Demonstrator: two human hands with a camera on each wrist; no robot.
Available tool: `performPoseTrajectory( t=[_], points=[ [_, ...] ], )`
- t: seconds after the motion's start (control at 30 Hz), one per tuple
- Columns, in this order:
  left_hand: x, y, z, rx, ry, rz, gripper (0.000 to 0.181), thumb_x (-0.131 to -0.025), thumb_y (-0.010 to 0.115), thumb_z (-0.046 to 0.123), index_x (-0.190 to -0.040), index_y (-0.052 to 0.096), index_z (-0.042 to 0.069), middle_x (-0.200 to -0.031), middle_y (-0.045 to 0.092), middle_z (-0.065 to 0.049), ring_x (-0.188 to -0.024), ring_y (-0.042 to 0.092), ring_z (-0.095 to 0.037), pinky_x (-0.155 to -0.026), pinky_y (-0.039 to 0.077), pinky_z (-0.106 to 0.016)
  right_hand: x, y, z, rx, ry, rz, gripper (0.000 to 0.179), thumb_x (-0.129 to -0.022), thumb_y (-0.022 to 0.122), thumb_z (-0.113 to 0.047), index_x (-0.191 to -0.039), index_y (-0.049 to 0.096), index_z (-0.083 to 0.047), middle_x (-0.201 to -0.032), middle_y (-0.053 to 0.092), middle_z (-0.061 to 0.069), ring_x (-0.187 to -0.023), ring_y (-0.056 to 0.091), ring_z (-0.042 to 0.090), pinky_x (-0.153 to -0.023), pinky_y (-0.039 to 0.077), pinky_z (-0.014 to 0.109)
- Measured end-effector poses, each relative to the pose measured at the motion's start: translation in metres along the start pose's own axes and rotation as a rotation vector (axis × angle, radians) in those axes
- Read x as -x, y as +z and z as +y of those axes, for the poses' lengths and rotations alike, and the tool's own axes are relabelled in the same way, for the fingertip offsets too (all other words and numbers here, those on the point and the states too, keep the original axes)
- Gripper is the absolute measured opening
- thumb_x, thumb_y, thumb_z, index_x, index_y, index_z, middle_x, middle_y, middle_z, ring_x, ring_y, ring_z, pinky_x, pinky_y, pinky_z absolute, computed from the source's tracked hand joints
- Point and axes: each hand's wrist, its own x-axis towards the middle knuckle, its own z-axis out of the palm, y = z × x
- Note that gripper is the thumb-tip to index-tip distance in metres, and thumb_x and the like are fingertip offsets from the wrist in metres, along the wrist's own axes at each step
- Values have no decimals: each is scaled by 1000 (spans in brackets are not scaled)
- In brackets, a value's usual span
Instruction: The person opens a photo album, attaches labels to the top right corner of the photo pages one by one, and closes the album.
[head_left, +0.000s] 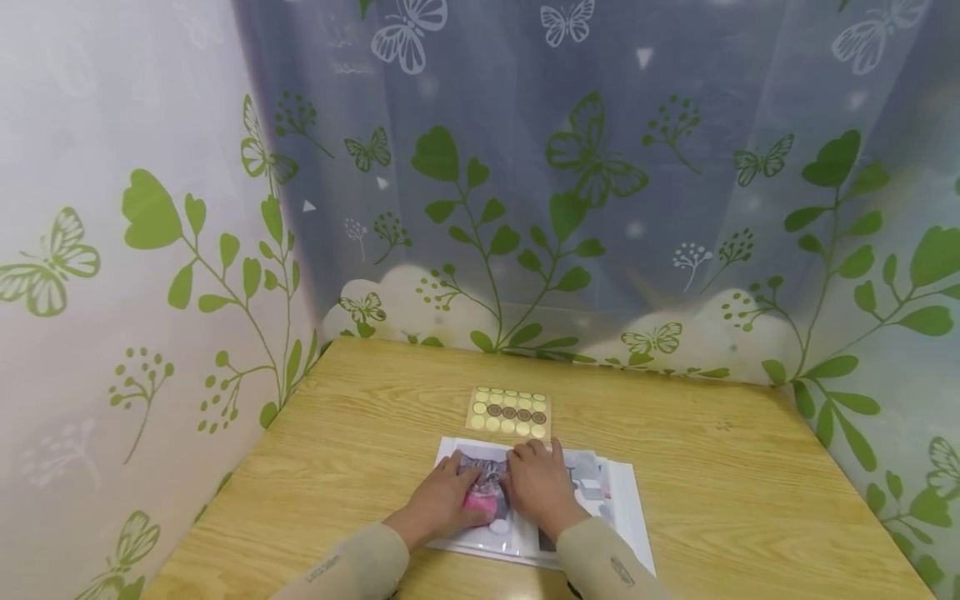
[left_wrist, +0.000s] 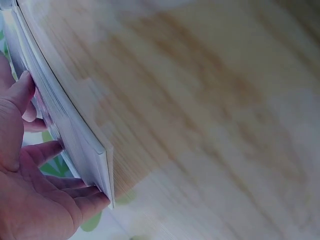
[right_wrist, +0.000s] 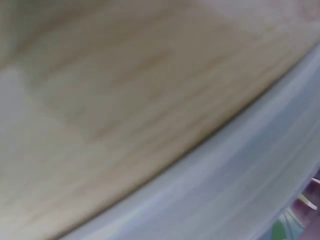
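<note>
A white booklet lies spread on the wooden table, with glossy pages. Its left page carries a picture in grey and pink, partly covered by the hands. My left hand rests on that page, thumb apart from the fingers. In the left wrist view the fingers lie against the page by the booklet's edge. My right hand rests near the booklet's middle, beside the picture, its fingertips pointing toward the far edge. Only a little of it shows at the right wrist view's lower corner.
Just beyond the booklet lies a tan card with rows of yellow circles and several brown ones. The wooden table meets a curtain printed with leaves and butterflies at the back and both sides.
</note>
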Motion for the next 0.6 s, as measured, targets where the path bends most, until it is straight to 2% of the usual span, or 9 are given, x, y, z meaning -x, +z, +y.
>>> performPoseTrajectory(
  t=[0.1,0.2,0.4,0.6],
  points=[
    [0,0,0,-9,12,6,78,-84,73,49,-142,52,3,-150,33,-33,-134,36,-52,-109,35,-60,8,0,-3,-2,-15,-78,63,-100,46,-55,-139,56,-6,-144,52,11,-138,40,35,-113,19,66],
    [0,-2,0,-7,13,7,78,-83,74,50,-142,52,3,-150,33,-34,-134,36,-53,-109,34,-61,13,-1,-5,-25,-19,-117,73,-100,39,-60,-146,46,-4,-152,43,14,-143,33,36,-114,13,67],
    [0,-3,1,-9,9,4,79,-82,75,50,-141,53,3,-150,34,-34,-134,37,-52,-109,35,-60,21,-1,-8,-114,-3,-109,73,-101,39,-58,-147,44,-2,-153,40,17,-143,32,39,-113,13,68],
    [2,-4,3,8,3,0,78,-83,74,51,-141,53,3,-150,32,-34,-134,36,-53,-109,34,-61,25,-3,-5,-131,10,-113,73,-101,40,-58,-149,42,-3,-154,38,16,-143,30,38,-113,11,69]
  ],
)
